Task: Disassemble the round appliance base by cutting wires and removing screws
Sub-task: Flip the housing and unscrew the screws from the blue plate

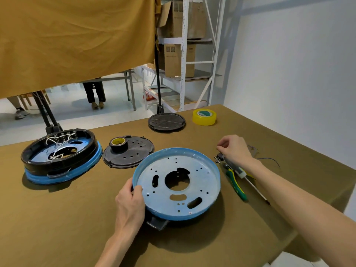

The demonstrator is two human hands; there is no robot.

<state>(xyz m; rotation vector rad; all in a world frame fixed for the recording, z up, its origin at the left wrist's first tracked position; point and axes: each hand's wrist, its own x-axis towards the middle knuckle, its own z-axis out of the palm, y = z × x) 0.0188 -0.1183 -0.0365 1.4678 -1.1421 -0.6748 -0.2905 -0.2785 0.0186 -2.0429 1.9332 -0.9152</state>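
A round blue appliance base (177, 184) with a pale holed plate inside lies in front of me on the table. My left hand (131, 203) grips its left rim, thumb over the edge. My right hand (234, 149) hovers to the right of the base with fingers curled, fingertips pinched together over small parts; what they pinch is too small to tell. Beneath that hand lie a small black component (218, 158), green-handled cutters (238, 186) and a screwdriver (252, 182). A second base (59, 155), black and blue with white wires inside, sits at the left.
A black cover disc (134, 157) carries a black tape roll (118, 144). Another black disc (166, 122) and a yellow tape roll (204, 116) lie farther back. Loose thin wires (269, 159) lie near the table's right edge. A yellow curtain and shelving stand behind.
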